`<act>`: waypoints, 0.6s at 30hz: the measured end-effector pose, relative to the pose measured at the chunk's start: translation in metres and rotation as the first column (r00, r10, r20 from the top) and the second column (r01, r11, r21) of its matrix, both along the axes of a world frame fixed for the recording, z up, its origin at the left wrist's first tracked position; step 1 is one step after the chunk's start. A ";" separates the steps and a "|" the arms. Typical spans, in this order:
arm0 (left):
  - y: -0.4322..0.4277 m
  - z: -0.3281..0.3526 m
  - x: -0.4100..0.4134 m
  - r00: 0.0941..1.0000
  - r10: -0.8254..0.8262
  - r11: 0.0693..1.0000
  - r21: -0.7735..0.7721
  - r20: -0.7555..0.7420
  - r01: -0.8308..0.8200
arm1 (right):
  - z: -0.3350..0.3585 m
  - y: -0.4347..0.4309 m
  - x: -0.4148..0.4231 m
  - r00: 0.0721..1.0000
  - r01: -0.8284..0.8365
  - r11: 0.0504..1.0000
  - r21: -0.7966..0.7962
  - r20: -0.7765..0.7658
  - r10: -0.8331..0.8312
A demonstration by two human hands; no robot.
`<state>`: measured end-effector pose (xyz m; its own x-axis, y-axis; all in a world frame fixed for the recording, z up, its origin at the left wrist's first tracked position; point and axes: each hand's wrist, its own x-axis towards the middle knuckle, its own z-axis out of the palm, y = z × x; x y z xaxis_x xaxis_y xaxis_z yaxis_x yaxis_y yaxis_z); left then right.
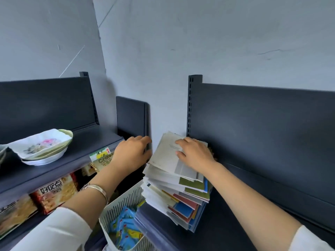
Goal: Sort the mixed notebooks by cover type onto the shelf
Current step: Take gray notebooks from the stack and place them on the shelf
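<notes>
A tall, uneven stack of notebooks (pixel 174 192) with white, green, red and blue covers stands at the left end of the dark shelf (pixel 235 223). My right hand (pixel 194 153) lies flat on the top pale-covered notebook (pixel 166 154), fingers spread. My left hand (pixel 132 151) hovers just left of the stack, beside the dark end panel (pixel 131 115), fingers curled and apart, with nothing visible in it. A silver bangle sits on that wrist.
A white slotted basket (pixel 123 201) with blue packets sits below the stack. On the left shelf (pixel 54 169) are stacked shallow dishes (pixel 43 147); snack boxes (pixel 54 192) fill the level beneath. The grey wall stands behind.
</notes>
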<state>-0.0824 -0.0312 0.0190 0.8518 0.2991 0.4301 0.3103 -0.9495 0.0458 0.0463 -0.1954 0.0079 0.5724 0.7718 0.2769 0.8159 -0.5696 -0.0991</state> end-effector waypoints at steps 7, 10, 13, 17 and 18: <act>0.039 -0.008 0.043 0.997 -0.074 0.976 -0.208 -0.026 0.067 | -0.016 0.030 0.022 0.981 0.060 0.969 -0.238 -0.166 -0.102; 0.045 -0.012 0.059 0.991 -0.111 0.899 -0.432 -0.077 0.068 | -0.018 0.036 0.008 0.974 0.007 0.980 -0.201 -0.220 -0.052; 0.051 -0.019 0.068 0.981 -0.181 0.813 -0.573 -0.073 0.107 | -0.019 0.046 -0.005 0.966 0.014 0.988 -0.156 -0.252 -0.053; 0.057 -0.026 0.069 0.968 -0.248 0.657 -0.731 0.022 0.185 | -0.018 0.045 -0.015 0.941 0.121 0.992 -0.034 -0.315 -0.125; 0.057 -0.026 0.068 0.964 -0.258 0.633 -0.743 0.065 0.220 | -0.017 0.043 -0.018 0.931 0.183 0.983 0.007 -0.322 -0.171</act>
<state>-0.0140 0.0261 -0.0067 0.9514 0.2836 0.1202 0.0974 -0.6473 0.7560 0.0283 -0.1523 -0.0095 0.7617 0.6425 0.0832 0.6241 -0.6931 -0.3608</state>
